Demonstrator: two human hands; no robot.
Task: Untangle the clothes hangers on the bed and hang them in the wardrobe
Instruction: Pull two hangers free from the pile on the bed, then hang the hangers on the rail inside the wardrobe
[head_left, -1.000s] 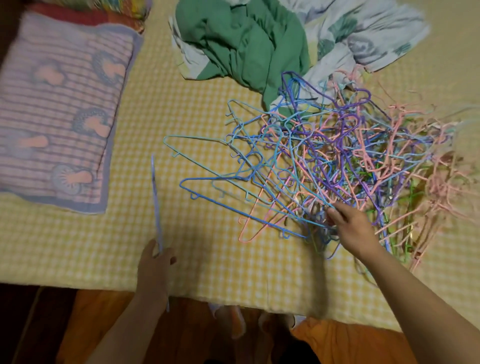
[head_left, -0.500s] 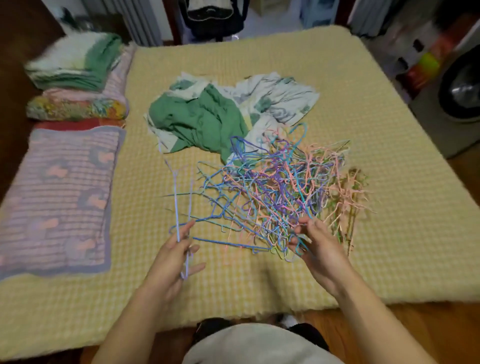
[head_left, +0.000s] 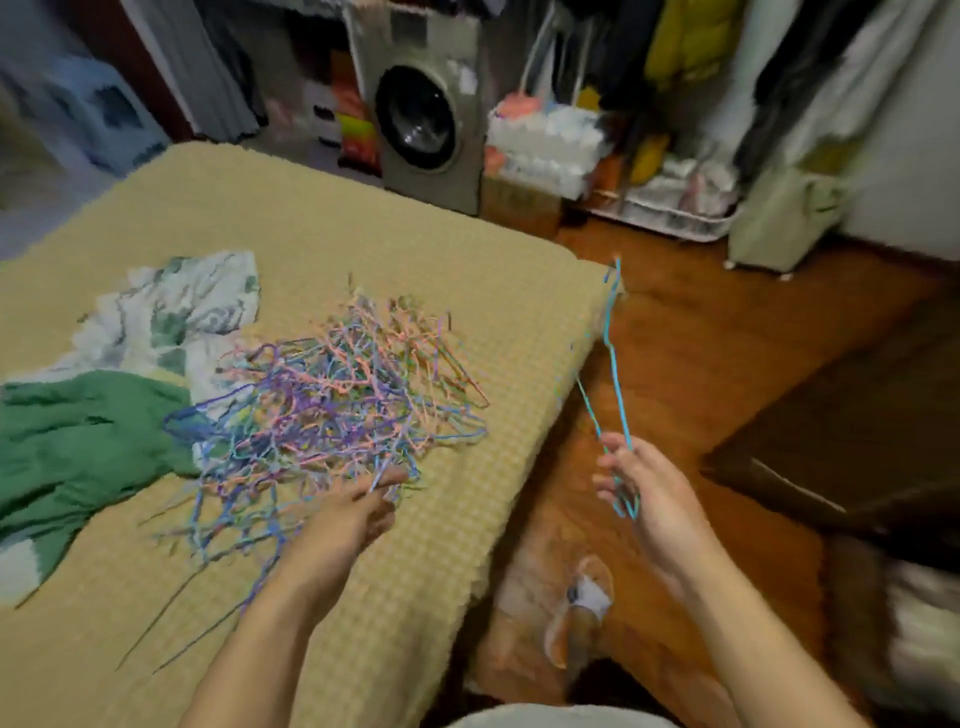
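Hangers, a tangled multicolour pile (head_left: 332, 410), sit on the yellow bed (head_left: 363, 249); left hand (head_left: 343, 519) pinches strands at its near edge, while right hand (head_left: 641, 493) grips one light-blue hanger (head_left: 613, 374) above the wooden floor (head_left: 727, 364).

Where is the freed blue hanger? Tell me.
In the head view, the blue hanger is right of the bed, pinched in the right hand above the wooden floor.
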